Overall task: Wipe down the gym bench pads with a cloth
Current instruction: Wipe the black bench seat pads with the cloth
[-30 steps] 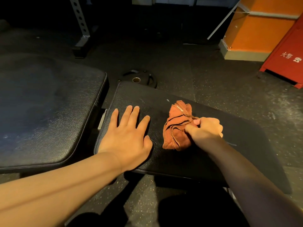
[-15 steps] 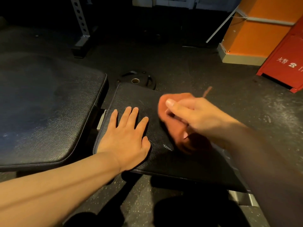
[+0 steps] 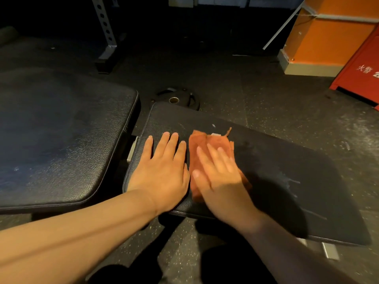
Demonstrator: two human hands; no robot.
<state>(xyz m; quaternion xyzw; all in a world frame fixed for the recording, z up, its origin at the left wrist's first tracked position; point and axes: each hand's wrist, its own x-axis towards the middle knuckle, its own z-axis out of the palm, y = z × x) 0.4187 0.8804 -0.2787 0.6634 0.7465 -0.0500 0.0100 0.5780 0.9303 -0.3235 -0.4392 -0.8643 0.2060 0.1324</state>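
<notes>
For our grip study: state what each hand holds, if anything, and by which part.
Nothing is gripped. The right hand presses flat on the middle of the cloth; the left hand lies flat on the pad.

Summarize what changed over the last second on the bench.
The right hand went from pinching the bunched orange cloth mid-pad to lifting it, and now presses it flat under straight fingers, closer to the left hand. The left hand stayed flat on the small black vinyl seat pad; the large black back pad did not move.
</notes>
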